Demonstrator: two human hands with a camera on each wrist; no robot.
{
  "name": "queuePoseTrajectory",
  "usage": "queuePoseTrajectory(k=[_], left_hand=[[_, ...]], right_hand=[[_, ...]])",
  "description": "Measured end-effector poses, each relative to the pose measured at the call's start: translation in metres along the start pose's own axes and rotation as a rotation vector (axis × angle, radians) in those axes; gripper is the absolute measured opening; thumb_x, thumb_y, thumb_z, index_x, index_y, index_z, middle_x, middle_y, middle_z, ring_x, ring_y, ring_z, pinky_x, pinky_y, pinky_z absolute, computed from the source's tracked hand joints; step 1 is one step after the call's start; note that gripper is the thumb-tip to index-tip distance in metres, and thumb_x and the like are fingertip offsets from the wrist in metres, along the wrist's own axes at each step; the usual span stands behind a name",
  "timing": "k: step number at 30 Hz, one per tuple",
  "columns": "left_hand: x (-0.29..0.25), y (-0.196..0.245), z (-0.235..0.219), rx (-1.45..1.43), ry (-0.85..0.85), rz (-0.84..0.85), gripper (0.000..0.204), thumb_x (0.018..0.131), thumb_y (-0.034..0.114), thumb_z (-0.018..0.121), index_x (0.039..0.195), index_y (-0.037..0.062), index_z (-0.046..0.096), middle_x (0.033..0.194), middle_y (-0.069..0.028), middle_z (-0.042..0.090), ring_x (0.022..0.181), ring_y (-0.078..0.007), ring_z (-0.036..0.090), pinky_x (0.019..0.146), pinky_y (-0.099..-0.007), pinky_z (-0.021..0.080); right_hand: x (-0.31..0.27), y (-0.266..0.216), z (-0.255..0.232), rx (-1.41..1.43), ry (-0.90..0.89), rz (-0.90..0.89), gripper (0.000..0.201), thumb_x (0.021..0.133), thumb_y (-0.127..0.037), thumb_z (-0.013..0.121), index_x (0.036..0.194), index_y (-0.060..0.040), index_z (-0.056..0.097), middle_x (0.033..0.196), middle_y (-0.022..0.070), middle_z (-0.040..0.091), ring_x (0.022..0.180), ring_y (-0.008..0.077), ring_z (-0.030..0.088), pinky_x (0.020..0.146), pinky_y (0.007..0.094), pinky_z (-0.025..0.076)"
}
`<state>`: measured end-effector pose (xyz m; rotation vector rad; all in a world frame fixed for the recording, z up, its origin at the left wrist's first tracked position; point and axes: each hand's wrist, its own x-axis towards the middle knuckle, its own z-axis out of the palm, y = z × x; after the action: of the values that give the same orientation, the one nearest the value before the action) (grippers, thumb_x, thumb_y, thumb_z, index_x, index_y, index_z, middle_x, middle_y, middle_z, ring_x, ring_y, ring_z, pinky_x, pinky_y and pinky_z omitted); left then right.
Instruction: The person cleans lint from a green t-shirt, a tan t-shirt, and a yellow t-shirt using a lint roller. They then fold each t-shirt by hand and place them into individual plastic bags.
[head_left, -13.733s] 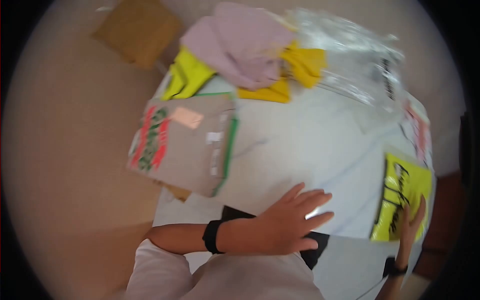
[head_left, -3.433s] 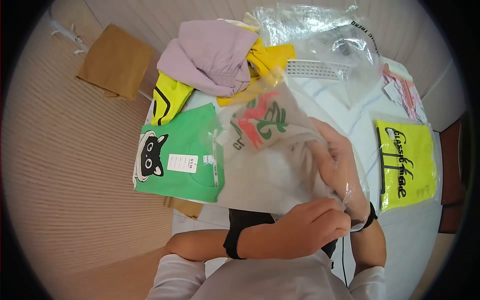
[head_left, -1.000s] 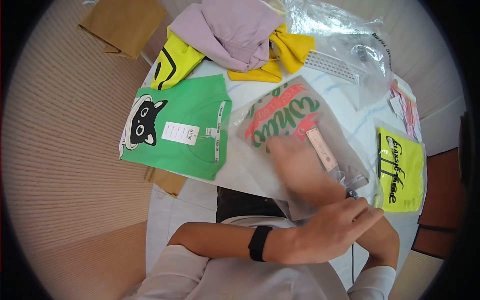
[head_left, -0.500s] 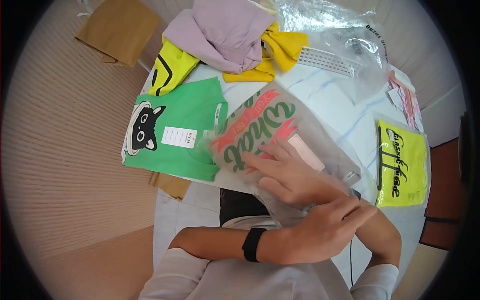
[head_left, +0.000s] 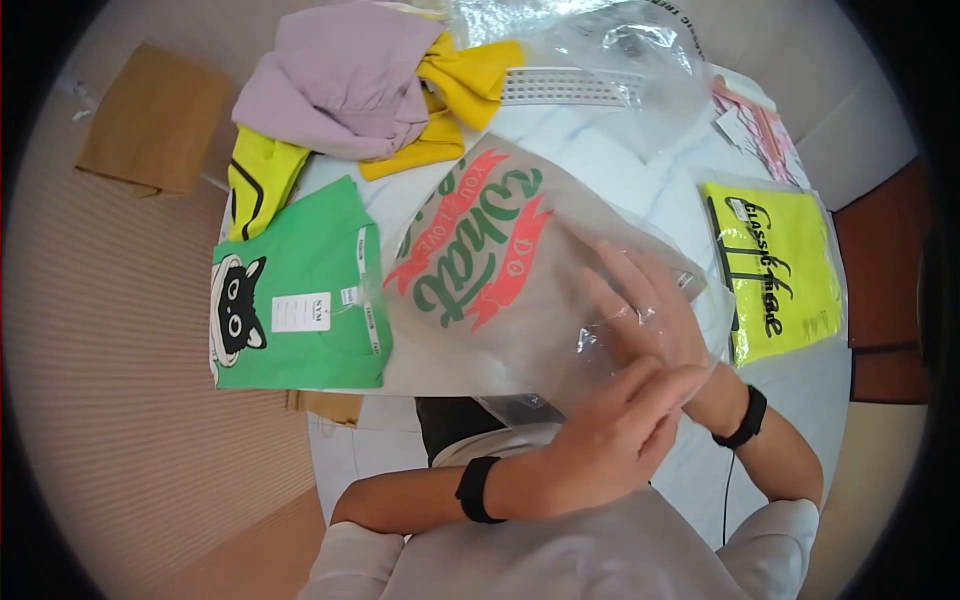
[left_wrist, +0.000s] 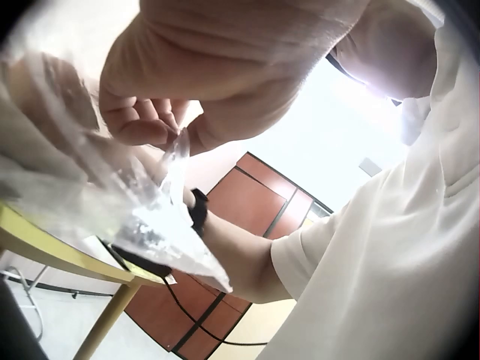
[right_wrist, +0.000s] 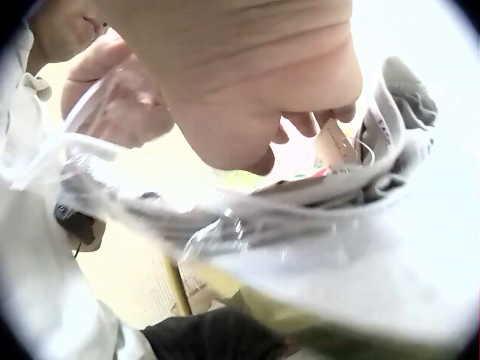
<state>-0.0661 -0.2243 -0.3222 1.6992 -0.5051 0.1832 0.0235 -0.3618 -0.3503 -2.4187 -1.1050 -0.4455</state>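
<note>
A folded grey garment (head_left: 530, 345) with green and red lettering lies in a clear plastic bag (right_wrist: 225, 232). My left hand (head_left: 605, 435) pinches the bag's open edge between thumb and fingers; the left wrist view shows this hand (left_wrist: 217, 82) with the plastic (left_wrist: 169, 240) hanging from it. Beneath the clear film, my right hand (head_left: 655, 310) lies over the garment with its fingers extended. In the right wrist view the right hand (right_wrist: 255, 82) is above the grey cloth, its fingers beside a small tag (right_wrist: 335, 144).
On the left lies a green shirt (head_left: 325, 235) with a cat print. Mauve (head_left: 340, 75) and yellow (head_left: 470, 85) clothes are heaped behind. A bagged yellow garment (head_left: 790, 280) is at the right. Clear packaging (head_left: 610, 50) and a white perforated strip (head_left: 570, 87) lie at the back.
Since half a second ago, my right hand has moved off the lettering toward the right, and the garment's pink tag is no longer visible in the head view. My left hand still pinches the bag.
</note>
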Motion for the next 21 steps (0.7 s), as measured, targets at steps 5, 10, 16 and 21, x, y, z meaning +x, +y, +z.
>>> queuePoseTrajectory(k=[5, 10, 16, 21], left_hand=[[0.001, -0.002, -0.002, -0.056, -0.056, -0.023, 0.047, 0.087, -0.008, 0.067, 0.132, 0.0042, 0.063, 0.094, -0.0091, 0.061, 0.070, -0.0204, 0.063, 0.061, -0.0321, 0.054], [0.001, 0.003, 0.009, 0.079, -0.226, -0.041, 0.048, 0.087, -0.003, 0.072, 0.134, 0.0028, 0.062, 0.096, -0.0095, 0.062, 0.073, -0.0208, 0.064, 0.063, -0.0315, 0.054], [0.014, 0.007, 0.003, -0.015, -0.213, -0.056, 0.052, 0.084, 0.003, 0.079, 0.134, 0.0035, 0.063, 0.101, -0.0108, 0.066, 0.078, -0.0247, 0.067, 0.067, -0.0340, 0.055], [0.023, 0.000, -0.030, 0.215, -0.235, 0.029, 0.058, 0.081, 0.010, 0.083, 0.135, 0.0032, 0.063, 0.109, -0.0138, 0.069, 0.090, -0.0305, 0.068, 0.080, -0.0406, 0.054]], right_hand=[[-0.031, -0.004, -0.005, -0.082, -0.158, 0.110, 0.069, 0.078, -0.022, 0.076, 0.143, -0.0062, 0.058, 0.148, 0.0259, 0.052, 0.132, 0.0469, 0.053, 0.102, 0.0503, 0.050], [-0.017, 0.013, -0.011, 0.002, -0.240, 0.151, 0.077, 0.072, -0.025, 0.079, 0.143, -0.0072, 0.057, 0.147, 0.0229, 0.052, 0.131, 0.0418, 0.054, 0.100, 0.0490, 0.051], [-0.008, 0.008, -0.006, -0.210, -0.053, 0.180, 0.066, 0.073, -0.027, 0.079, 0.134, -0.0064, 0.062, 0.134, 0.0207, 0.058, 0.116, 0.0373, 0.059, 0.092, 0.0485, 0.049], [-0.006, 0.022, -0.003, -0.296, -0.192, 0.509, 0.061, 0.072, -0.035, 0.080, 0.117, 0.0032, 0.067, 0.122, 0.0203, 0.060, 0.101, 0.0362, 0.059, 0.082, 0.0470, 0.046]])
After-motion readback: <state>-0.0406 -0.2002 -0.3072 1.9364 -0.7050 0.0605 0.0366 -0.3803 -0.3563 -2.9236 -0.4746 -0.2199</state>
